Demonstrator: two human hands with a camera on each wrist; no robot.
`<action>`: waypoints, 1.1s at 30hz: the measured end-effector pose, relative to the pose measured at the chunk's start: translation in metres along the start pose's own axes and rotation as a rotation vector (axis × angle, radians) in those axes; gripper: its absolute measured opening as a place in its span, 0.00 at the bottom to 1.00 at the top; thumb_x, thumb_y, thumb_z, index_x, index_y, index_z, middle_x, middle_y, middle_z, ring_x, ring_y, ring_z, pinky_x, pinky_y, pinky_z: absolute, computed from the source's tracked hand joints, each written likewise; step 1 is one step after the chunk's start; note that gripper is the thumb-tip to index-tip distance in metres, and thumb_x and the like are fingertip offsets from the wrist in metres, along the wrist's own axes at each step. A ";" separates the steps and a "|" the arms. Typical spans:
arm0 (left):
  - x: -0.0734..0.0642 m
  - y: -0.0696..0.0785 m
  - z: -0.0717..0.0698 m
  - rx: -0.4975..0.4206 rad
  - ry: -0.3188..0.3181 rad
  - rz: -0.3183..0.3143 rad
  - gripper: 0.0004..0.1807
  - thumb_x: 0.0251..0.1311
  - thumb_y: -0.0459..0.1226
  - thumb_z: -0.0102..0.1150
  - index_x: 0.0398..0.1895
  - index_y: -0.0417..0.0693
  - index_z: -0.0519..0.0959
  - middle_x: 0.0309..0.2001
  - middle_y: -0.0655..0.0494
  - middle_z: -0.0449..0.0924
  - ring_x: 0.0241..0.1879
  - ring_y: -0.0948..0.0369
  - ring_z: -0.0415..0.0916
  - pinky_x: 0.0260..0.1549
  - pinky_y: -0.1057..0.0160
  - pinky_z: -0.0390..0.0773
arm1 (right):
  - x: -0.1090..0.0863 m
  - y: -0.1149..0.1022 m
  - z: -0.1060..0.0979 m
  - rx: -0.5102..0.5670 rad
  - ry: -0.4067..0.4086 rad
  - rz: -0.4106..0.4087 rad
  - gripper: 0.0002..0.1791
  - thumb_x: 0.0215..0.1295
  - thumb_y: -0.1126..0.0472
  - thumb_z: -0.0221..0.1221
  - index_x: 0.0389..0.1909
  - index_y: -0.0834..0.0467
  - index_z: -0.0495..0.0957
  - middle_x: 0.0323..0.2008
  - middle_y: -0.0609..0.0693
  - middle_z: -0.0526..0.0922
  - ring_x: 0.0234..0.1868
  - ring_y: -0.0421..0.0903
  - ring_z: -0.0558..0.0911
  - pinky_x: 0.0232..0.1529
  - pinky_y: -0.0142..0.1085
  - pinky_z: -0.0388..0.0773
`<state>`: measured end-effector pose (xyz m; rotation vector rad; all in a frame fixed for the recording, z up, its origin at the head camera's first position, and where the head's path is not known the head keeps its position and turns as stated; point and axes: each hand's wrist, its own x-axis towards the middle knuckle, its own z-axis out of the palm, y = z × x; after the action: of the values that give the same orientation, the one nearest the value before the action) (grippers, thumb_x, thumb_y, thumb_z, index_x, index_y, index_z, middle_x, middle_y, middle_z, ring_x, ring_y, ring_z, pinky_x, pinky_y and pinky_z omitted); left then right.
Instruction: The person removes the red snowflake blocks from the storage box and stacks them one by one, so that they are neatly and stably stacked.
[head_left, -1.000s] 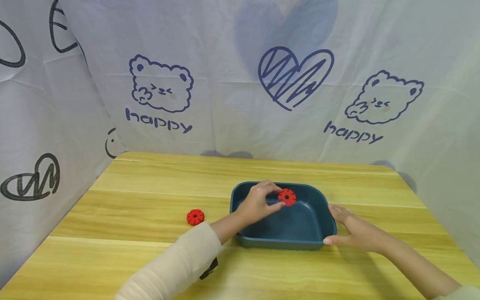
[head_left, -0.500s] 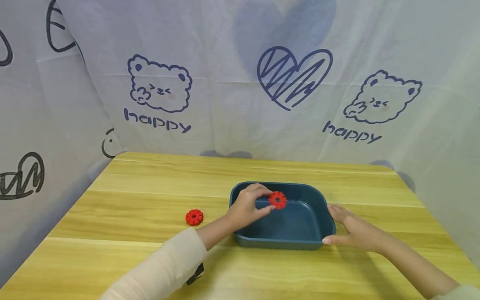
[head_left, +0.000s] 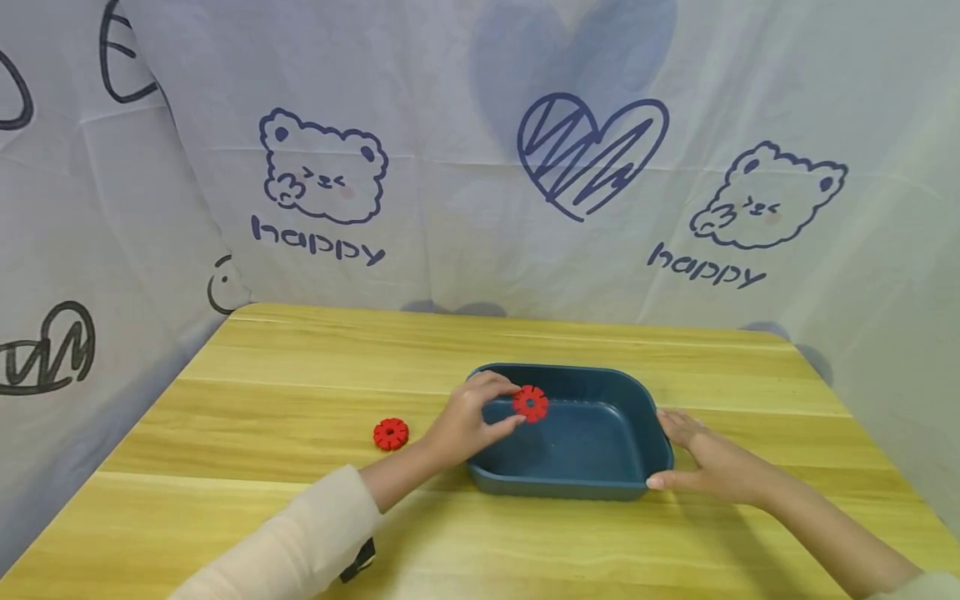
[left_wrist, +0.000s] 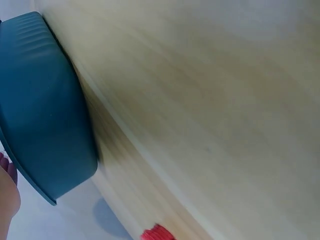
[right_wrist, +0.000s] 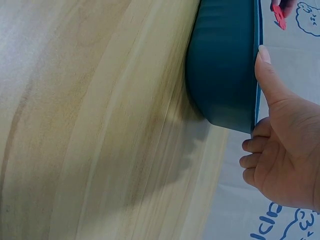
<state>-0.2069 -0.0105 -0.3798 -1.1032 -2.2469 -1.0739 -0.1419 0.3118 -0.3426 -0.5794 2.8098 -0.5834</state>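
My left hand (head_left: pixel 456 427) pinches a red notched plastic disc (head_left: pixel 541 407) between thumb and fingertips, above the left part of a dark blue rectangular bin (head_left: pixel 558 487). The disc has a round hole in its middle and faces the head camera. My right hand (head_left: pixel 708 462) holds the bin's right end, with the thumb at the near corner of the rim and fingers along the outer side. The right wrist view shows the thumb (right_wrist: pixel 270 77) on the rim and the other fingers curled by the corner. More red discs (head_left: pixel 401 437), seemingly stacked, lie on the table left of the bin.
The wooden table (head_left: pixel 285 392) carries the bin near its middle. A white cloth (head_left: pixel 450 208) with bear and heart drawings hangs behind it and on the left. A small black object (head_left: pixel 358 561) shows beneath the left sleeve.
My left hand has drawn leftward with the red disc, from over the bin's middle to its left part. The right hand and bin stay put.
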 end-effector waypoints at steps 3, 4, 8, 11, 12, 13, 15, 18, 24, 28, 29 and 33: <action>-0.003 -0.001 -0.004 -0.008 0.004 -0.003 0.16 0.47 0.34 0.69 0.40 0.37 0.81 0.39 0.49 0.80 0.41 0.58 0.77 0.41 0.65 0.80 | 0.000 0.000 0.000 0.003 -0.002 0.002 0.55 0.53 0.42 0.62 0.66 0.77 0.50 0.66 0.76 0.52 0.64 0.76 0.52 0.57 0.67 0.58; -0.004 -0.002 -0.006 -0.010 0.005 -0.008 0.16 0.47 0.34 0.69 0.40 0.36 0.81 0.40 0.49 0.80 0.41 0.58 0.77 0.42 0.64 0.80 | 0.000 0.000 0.000 0.004 -0.003 0.002 0.55 0.53 0.42 0.62 0.66 0.77 0.50 0.66 0.76 0.52 0.64 0.76 0.52 0.57 0.67 0.58; -0.008 -0.003 -0.013 -0.011 0.014 -0.021 0.17 0.47 0.34 0.69 0.41 0.36 0.81 0.40 0.48 0.80 0.42 0.57 0.77 0.43 0.63 0.80 | 0.000 0.000 0.000 0.005 -0.004 0.003 0.55 0.53 0.42 0.62 0.66 0.77 0.50 0.66 0.76 0.51 0.64 0.76 0.51 0.57 0.67 0.57; -0.011 -0.003 -0.019 -0.007 0.028 -0.019 0.17 0.46 0.33 0.70 0.41 0.36 0.81 0.40 0.47 0.80 0.42 0.56 0.77 0.43 0.63 0.80 | 0.000 0.001 0.000 0.003 -0.004 0.004 0.55 0.52 0.41 0.62 0.66 0.77 0.50 0.66 0.76 0.51 0.64 0.76 0.51 0.57 0.67 0.58; -0.012 -0.004 -0.021 -0.004 0.034 -0.021 0.17 0.46 0.33 0.70 0.41 0.36 0.81 0.40 0.47 0.80 0.42 0.56 0.77 0.42 0.63 0.81 | 0.000 0.000 0.000 0.002 -0.003 0.004 0.55 0.52 0.41 0.62 0.66 0.77 0.50 0.66 0.76 0.52 0.64 0.76 0.51 0.57 0.67 0.57; -0.014 -0.004 -0.023 -0.002 0.041 -0.025 0.17 0.46 0.33 0.70 0.40 0.36 0.81 0.40 0.48 0.80 0.42 0.56 0.77 0.42 0.63 0.81 | 0.000 0.001 0.000 0.000 -0.002 0.003 0.55 0.52 0.41 0.62 0.66 0.77 0.50 0.66 0.76 0.52 0.64 0.76 0.51 0.57 0.67 0.57; -0.016 -0.005 -0.026 -0.004 0.053 -0.032 0.16 0.45 0.32 0.70 0.40 0.36 0.81 0.39 0.48 0.80 0.41 0.56 0.78 0.41 0.62 0.81 | 0.000 0.001 0.000 0.000 0.001 0.001 0.55 0.52 0.40 0.62 0.66 0.77 0.51 0.66 0.75 0.52 0.64 0.76 0.52 0.57 0.67 0.57; -0.019 -0.008 -0.030 -0.003 0.072 -0.041 0.16 0.44 0.32 0.70 0.39 0.36 0.81 0.38 0.48 0.81 0.40 0.56 0.78 0.40 0.61 0.81 | -0.001 0.000 -0.001 0.001 0.008 0.001 0.55 0.52 0.40 0.62 0.65 0.77 0.51 0.66 0.76 0.53 0.64 0.76 0.52 0.57 0.67 0.57; -0.027 -0.014 -0.038 0.016 0.122 -0.042 0.16 0.42 0.31 0.71 0.38 0.35 0.81 0.37 0.47 0.81 0.38 0.55 0.79 0.39 0.60 0.81 | -0.001 -0.001 -0.002 0.007 0.010 0.010 0.55 0.52 0.39 0.62 0.65 0.77 0.51 0.66 0.75 0.53 0.65 0.75 0.52 0.58 0.67 0.57; -0.034 -0.019 -0.044 0.044 0.146 -0.046 0.17 0.41 0.30 0.72 0.37 0.35 0.81 0.36 0.47 0.81 0.37 0.55 0.79 0.38 0.59 0.81 | 0.000 -0.001 -0.002 -0.003 0.013 -0.003 0.55 0.52 0.40 0.62 0.65 0.77 0.51 0.65 0.75 0.53 0.64 0.76 0.52 0.57 0.67 0.58; -0.036 -0.020 -0.046 0.048 0.152 -0.047 0.17 0.40 0.30 0.72 0.37 0.35 0.81 0.36 0.47 0.81 0.37 0.54 0.78 0.37 0.58 0.81 | 0.000 -0.001 -0.001 -0.006 0.015 -0.005 0.54 0.52 0.41 0.62 0.65 0.77 0.52 0.65 0.75 0.53 0.64 0.76 0.53 0.57 0.67 0.58; -0.043 -0.026 -0.052 0.061 0.170 -0.059 0.17 0.41 0.31 0.72 0.37 0.35 0.81 0.35 0.47 0.81 0.36 0.54 0.78 0.34 0.58 0.81 | 0.000 0.000 0.000 -0.010 0.022 -0.006 0.54 0.52 0.42 0.63 0.65 0.77 0.52 0.65 0.75 0.54 0.64 0.75 0.53 0.57 0.66 0.59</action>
<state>-0.2000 -0.0821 -0.3868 -0.8909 -2.1745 -1.0730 -0.1418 0.3118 -0.3426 -0.5873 2.8340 -0.5808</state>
